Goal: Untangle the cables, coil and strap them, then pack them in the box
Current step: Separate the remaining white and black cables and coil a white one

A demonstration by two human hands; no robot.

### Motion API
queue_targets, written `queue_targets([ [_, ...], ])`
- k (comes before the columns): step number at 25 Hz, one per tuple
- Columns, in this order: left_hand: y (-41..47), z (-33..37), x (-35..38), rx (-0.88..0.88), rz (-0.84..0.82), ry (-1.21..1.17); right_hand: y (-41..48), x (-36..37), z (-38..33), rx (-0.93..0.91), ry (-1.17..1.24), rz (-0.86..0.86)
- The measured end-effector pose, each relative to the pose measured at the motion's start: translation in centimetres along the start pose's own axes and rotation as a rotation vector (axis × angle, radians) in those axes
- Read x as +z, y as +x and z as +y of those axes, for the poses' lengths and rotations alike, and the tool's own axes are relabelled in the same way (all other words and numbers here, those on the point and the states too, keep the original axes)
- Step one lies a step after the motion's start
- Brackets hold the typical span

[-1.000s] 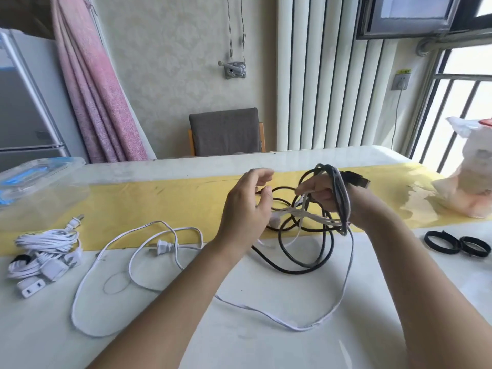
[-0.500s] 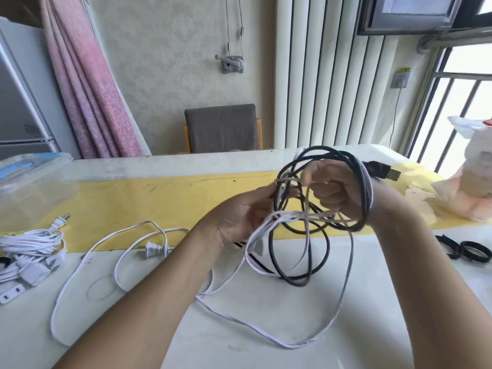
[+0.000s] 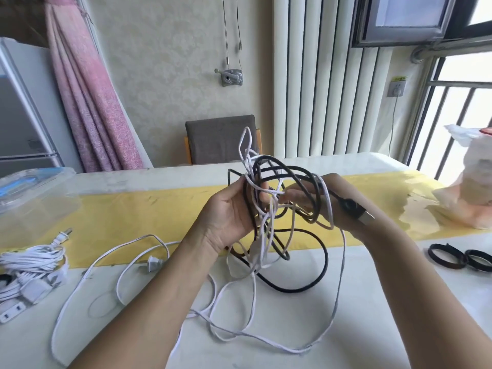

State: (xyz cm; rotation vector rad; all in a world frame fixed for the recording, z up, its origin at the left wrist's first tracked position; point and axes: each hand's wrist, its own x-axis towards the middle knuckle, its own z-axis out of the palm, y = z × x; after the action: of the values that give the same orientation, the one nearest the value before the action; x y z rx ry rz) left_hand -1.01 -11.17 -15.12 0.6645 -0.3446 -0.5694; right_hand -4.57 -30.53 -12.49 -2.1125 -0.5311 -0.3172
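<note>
Both aloft, left hand (image 3: 229, 214), right hand (image 3: 340, 186), gripping tangled cables (image 3: 266, 222)

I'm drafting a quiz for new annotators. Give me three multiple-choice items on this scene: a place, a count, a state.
1. Where is the coiled white bundle? A. on the floor B. on a shelf C. on the table, far left
2. How many black strap rings lie at the right? A. one B. two C. four
3. The cable tangle in the left hand and right hand is: A. knotted, black with white B. neatly coiled C. strapped
Answers: 1 C, it rests on the tabletop; 2 B, a pair lies side by side; 3 A, loops cross between both hands.
</note>
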Motion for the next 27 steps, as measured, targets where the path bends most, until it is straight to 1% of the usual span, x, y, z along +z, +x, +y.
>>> queue_targets([
  [1, -0.1, 0.1, -0.2, 0.009, -0.018, 0.013, -0.2, 0.0, 0.1, -0.036, -0.057, -0.04],
  [2, -0.1, 0.2, -0.4, 0.024, -0.033, 0.025, -0.2, 0.0, -0.1, -0.054, -0.056, -0.057],
  [5, -0.1, 0.4, -0.7, 0.079, -0.008, 0.097, -0.4, -0.3, -0.2, -0.023, 0.033, -0.051],
  [7, 0.0, 0.4, -0.5, 0.144, 0.061, 0.163, -0.7, -0.6, -0.4, 0.007, 0.056, -0.032],
  [10, 0.2, 0.6, -0.7, 0.246, 0.167, 0.321, -1.3, -1.5, -0.2, 0.071, 0.208, -0.092],
  [11, 0.3, 0.6, -0.7, 0.283, 0.185, 0.367, -1.5, -1.9, -0.1, 0.091, 0.209, -0.085],
  [12, 0.3, 0.7, -0.8, 0.322, 0.199, 0.427, -1.7, -2.1, -0.2, 0.057, 0.141, -0.078],
  [14, 0.2, 0.7, -1.0, 0.399, 0.255, 0.646, -1.8, -1.9, -0.6, -0.05, -0.068, -0.065],
  [15, 0.1, 0.7, -1.0, 0.437, 0.299, 0.785, -1.6, -1.4, -0.9, -0.052, -0.084, -0.07],
  [17, -0.1, 0.8, -1.1, 0.512, 0.426, 1.076, -1.1, -0.1, -1.4, 0.039, -0.038, -0.098],
  [19, -0.3, 0.6, -1.4, 0.608, 0.557, 1.34, -0.6, 1.4, -1.2, 0.103, -0.173, -0.105],
  [22, -0.2, -0.1, -1.6, 0.691, 0.74, 1.566, -0.1, 3.3, 0.0, 0.274, -0.329, -0.109],
  [23, -0.1, -0.4, -1.4, 0.716, 0.758, 1.588, 0.0, 3.8, 0.3, 0.315, -0.326, -0.112],
  [24, 0.0, -0.6, -1.4, 0.745, 0.749, 1.578, 0.1, 4.4, 0.6, 0.337, -0.264, -0.111],
  [27, 0.0, -1.1, -1.0, 0.8, 0.705, 1.524, 0.0, 5.7, 0.7, 0.305, 0.066, -0.04],
])
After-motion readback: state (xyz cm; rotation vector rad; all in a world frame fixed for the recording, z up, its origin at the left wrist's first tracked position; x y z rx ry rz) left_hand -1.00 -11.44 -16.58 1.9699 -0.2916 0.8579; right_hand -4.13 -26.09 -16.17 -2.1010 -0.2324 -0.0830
